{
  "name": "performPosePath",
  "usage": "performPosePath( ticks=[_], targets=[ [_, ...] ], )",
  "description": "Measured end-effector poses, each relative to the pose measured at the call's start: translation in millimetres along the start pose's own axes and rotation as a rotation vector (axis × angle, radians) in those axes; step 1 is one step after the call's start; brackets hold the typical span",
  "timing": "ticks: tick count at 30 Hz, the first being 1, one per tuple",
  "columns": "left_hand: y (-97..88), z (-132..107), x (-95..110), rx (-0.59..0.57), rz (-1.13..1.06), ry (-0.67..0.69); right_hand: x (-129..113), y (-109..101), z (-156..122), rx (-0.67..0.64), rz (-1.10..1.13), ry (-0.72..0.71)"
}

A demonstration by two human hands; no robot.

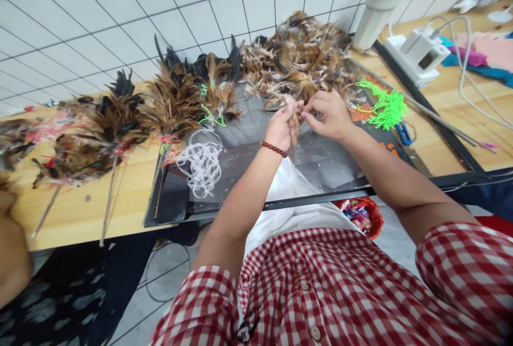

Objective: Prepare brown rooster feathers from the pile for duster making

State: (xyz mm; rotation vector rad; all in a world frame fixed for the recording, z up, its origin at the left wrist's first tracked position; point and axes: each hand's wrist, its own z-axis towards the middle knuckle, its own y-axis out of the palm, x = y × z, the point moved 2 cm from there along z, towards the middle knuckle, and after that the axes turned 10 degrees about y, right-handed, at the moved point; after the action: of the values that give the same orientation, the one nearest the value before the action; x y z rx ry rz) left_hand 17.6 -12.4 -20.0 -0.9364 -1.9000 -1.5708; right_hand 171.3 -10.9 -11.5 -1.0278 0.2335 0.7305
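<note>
My left hand, with a red bead bracelet on the wrist, is closed around a small bunch of brown feathers above the dark cutting mat. My right hand pinches at the top of the same bunch, fingertips touching the left hand's. Just beyond both hands lies a big loose pile of brown and black feathers. Finished feather bundles on sticks lie to the left on the wooden table.
A coil of clear strips lies on the mat's left part. Neon green ties and blue snips sit at the right. A white flask and a white device with cables stand at the back right. Another person's arm is at the left edge.
</note>
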Motion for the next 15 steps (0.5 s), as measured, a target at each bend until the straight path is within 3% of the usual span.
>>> performPosePath(
  ticks=[2,8,15],
  targets=[
    [-2.1,2,0,0.009,-0.018,0.015,2,3,0,-0.038,0.115,0.031],
    [-5.8,1,2,-0.050,0.096,0.014,17,10,11,-0.057,0.698,0.353],
    [-4.4,-2,-4,-0.159,0.294,0.093,9,5,13,-0.094,0.813,0.431]
  ],
)
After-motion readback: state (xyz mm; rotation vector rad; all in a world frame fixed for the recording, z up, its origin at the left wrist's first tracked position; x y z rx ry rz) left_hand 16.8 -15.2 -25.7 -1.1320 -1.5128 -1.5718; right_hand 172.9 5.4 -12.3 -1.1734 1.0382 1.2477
